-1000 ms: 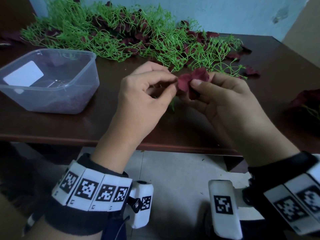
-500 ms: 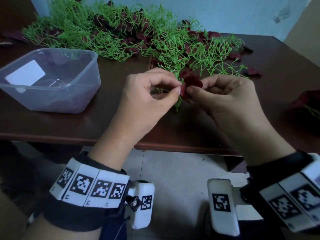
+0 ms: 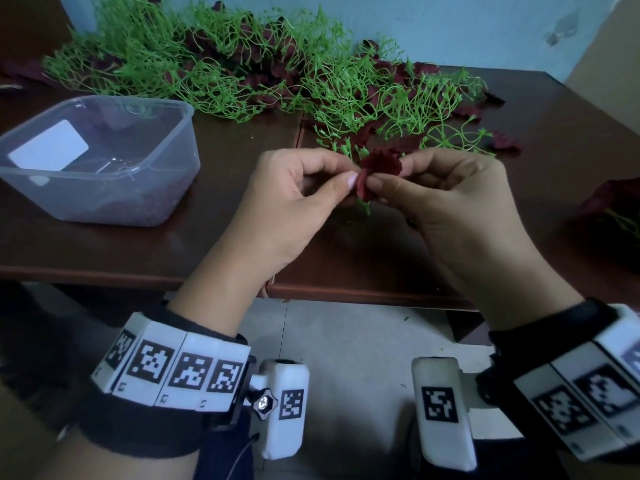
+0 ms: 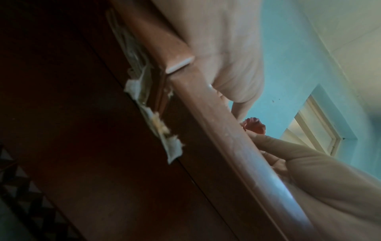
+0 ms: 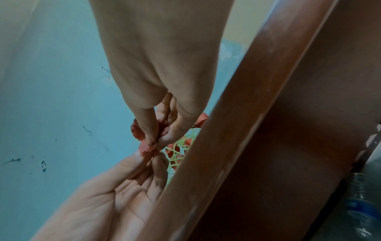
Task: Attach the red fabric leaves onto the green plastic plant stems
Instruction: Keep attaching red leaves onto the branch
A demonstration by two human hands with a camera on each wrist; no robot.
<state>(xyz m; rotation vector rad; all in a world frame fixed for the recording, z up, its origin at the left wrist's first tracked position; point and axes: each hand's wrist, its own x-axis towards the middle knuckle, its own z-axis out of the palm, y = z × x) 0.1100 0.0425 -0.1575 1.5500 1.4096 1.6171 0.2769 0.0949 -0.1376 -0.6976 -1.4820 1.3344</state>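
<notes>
The table edge (image 4: 216, 130) is hiding most of the red leaf (image 4: 254, 124) in the left wrist view — blur is smearing it. The plant stem (image 3: 366, 206) is disappearing behind the fingers (image 3: 391, 183) — its join is staying unseen.

hands: 2 (image 3: 291, 195) (image 3: 450, 199) | clear plastic tub: 1 (image 3: 100, 161) | table: 1 (image 3: 554, 188) | stems, leaves: heap, uncountable
</notes>
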